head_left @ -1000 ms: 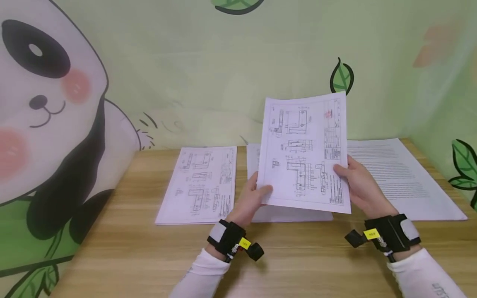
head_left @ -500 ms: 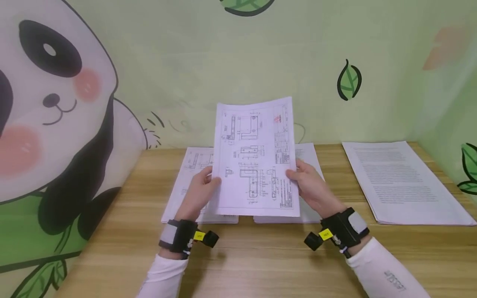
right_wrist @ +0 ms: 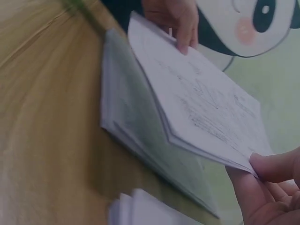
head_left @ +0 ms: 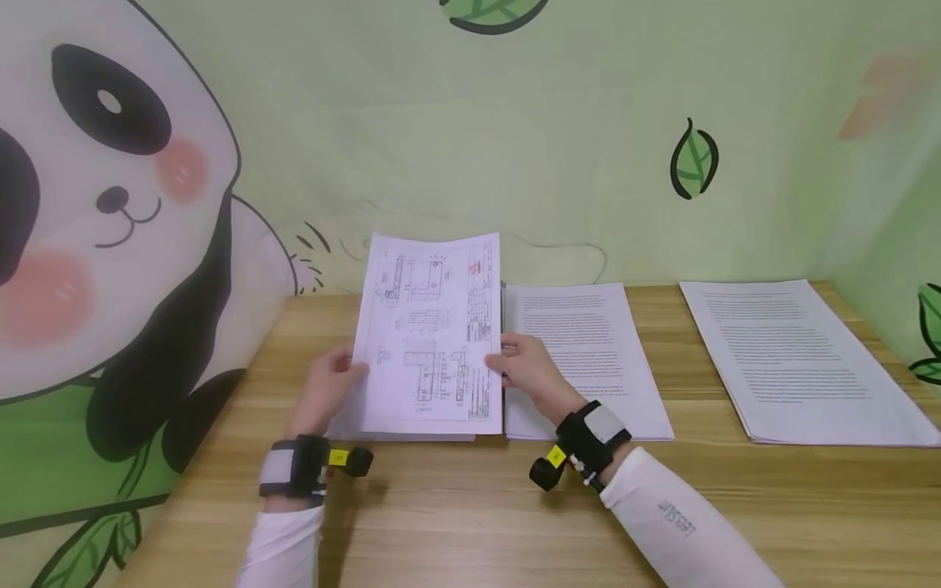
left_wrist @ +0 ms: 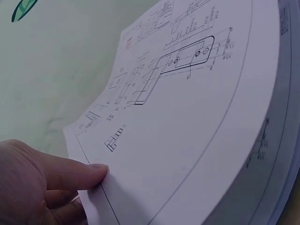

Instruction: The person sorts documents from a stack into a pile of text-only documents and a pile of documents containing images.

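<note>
Drawing sheaf [head_left: 426, 343] is held above the left paper stack [right_wrist: 145, 108], left half of the surface [head_left: 470, 506]. Long axis runs near edge to far edge, far end tilted up. Print lies sideways: title block [head_left: 479, 314] along the right long side, red mark [head_left: 474, 268] toward far right corner, text too small to read. Left grip [head_left: 329, 388] pinches left long edge, right grip [head_left: 532, 371] the right. Middle stack [head_left: 581, 359] just beside, right stack [head_left: 797, 359] near surface's right edge, wood showing between.
</note>
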Demonstrator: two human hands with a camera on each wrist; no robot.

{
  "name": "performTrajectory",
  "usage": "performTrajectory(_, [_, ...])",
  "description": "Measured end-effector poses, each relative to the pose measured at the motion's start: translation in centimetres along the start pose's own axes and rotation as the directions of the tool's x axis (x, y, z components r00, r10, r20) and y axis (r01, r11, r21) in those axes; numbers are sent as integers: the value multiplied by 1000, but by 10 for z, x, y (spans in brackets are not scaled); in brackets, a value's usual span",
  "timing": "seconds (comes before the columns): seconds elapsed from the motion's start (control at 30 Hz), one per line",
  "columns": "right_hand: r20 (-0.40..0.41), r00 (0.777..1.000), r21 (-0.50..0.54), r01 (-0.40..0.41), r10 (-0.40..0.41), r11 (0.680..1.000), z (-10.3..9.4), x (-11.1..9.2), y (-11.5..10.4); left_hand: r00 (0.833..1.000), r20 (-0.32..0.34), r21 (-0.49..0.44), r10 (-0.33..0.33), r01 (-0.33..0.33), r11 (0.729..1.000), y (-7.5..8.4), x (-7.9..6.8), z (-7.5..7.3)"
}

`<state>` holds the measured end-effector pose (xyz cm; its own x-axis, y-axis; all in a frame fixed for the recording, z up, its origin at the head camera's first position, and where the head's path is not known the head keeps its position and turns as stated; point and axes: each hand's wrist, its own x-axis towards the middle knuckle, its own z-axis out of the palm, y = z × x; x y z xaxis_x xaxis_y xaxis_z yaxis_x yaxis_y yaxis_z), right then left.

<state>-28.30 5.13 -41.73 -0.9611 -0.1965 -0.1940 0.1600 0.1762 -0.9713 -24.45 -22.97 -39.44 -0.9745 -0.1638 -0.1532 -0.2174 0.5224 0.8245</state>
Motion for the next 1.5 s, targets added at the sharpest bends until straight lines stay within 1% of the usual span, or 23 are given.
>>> performTrajectory(0.13, [-34,999,-70,15,-17,997,21,8,6,999,-15,14,-49,49,999,-13,3,-8])
performTrajectory(0.2, [-50,998,-125,37,-43,991,29,10,9,998,-19,27,-67,68,997,-21,6,-10])
performTrajectory(0.27, [-70,995,-201,59,-74,978,35,13,12,996,-20,29,-81,82,996,-29,12,-10])
performTrajectory(0.33, [-94,990,-278,79,-109,957,40,16,15,995,-16,25,-100,100,995,-37,17,-8])
performTrajectory(0.43, [-102,986,-349,92,-135,932,44,18,17,994,-22,15,-106,107,994,-45,22,-5])
performTrajectory(0.57, [-99,985,-381,93,-140,920,45,19,18,993,-73,38,-90,93,995,-50,25,-1])
performTrajectory(0.77, [-111,982,-425,94,-154,901,42,18,15,983,-154,72,-100,113,991,-50,27,6])
performTrajectory(0.9, [-86,985,-443,98,-151,891,41,16,13,975,-192,66,-111,126,990,-50,26,9])
performTrajectory(1.0, [-38,990,-431,103,-132,896,38,12,10,972,-205,59,-118,133,989,-49,24,8])
performTrajectory(1.13, [34,988,-424,149,-149,893,27,4,4,971,-202,48,-129,142,989,-44,20,6])
performTrajectory(1.23, [55,981,-438,193,-189,878,11,-3,2,972,-197,27,-132,140,990,-39,17,5])
performTrajectory(1.3, [59,977,-440,209,-204,873,-4,-7,1,972,-196,13,-126,131,991,-34,16,5])
performTrajectory(1.4, [59,973,-448,225,-223,865,-30,-11,0,977,-190,-14,-100,99,995,-25,16,6])
performTrajectory(1.5, [50,964,-474,254,-262,843,-59,-16,2,983,-169,-46,-77,70,997,-15,15,11])
